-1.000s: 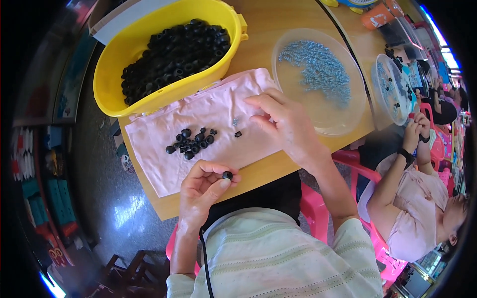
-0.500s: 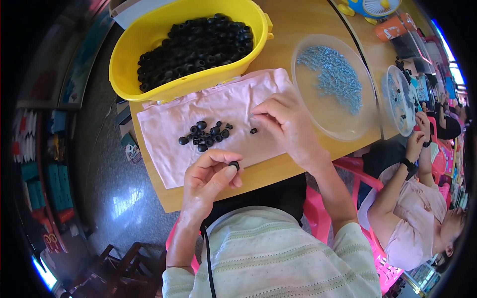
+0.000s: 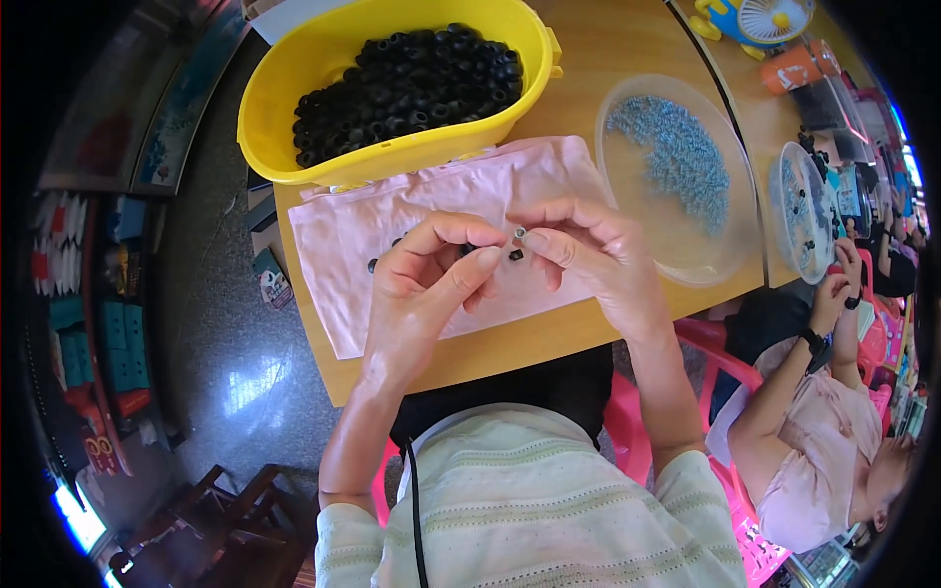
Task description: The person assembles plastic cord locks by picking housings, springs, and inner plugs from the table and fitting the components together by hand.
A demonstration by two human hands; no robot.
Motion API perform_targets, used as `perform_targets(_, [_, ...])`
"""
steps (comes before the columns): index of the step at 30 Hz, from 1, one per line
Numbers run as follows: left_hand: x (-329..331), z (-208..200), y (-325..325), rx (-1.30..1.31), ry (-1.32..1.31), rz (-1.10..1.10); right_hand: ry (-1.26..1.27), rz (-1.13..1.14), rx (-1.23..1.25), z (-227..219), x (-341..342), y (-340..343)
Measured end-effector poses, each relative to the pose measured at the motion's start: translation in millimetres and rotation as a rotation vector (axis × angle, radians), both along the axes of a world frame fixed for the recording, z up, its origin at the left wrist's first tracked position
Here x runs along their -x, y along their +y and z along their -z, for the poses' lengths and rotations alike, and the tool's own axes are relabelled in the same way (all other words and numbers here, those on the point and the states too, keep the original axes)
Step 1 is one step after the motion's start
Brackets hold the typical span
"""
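My left hand [image 3: 420,274] is closed in a pinch over the pink cloth [image 3: 338,260], with a small black cap-like part [image 3: 468,251] mostly hidden in its fingers. Close beside it, my right hand [image 3: 603,257] pinches a small silvery piece with a round end [image 3: 520,233]. The fingertips of both hands nearly meet. Just below the silvery piece, a tiny black part [image 3: 517,255] lies on the cloth. A few loose black parts [image 3: 373,265] peek out past my left hand, which hides the rest of the pile.
A yellow tub [image 3: 392,152] full of black hollow parts stands behind the cloth. Right of it, a clear round tray [image 3: 676,267] holds many small bluish-silver pieces. A co-worker's hand [image 3: 831,294] is by another clear tray [image 3: 787,235]. A small fan [image 3: 774,20] stands at the far right.
My right hand has lifted and turned inward, bringing the silvery piece toward my left hand. My left hand has moved up and right, covering most of the loose black parts.
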State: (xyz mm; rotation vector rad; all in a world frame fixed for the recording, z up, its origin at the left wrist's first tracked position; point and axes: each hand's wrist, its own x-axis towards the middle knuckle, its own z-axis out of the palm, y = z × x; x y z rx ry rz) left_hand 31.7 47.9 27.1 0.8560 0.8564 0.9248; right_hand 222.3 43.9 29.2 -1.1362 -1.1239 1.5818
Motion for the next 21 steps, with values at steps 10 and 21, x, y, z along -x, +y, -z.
perform_targets(10, [-3.1, -2.5, 0.7, -0.256, 0.245, 0.022, 0.121, -0.025, 0.032, -3.3, 0.8, 1.5])
perform_targets(21, [-5.3, 1.7, 0.8, -0.124, 0.085, -0.065, 0.119, 0.035, -0.057, 4.0, 8.5, -4.6])
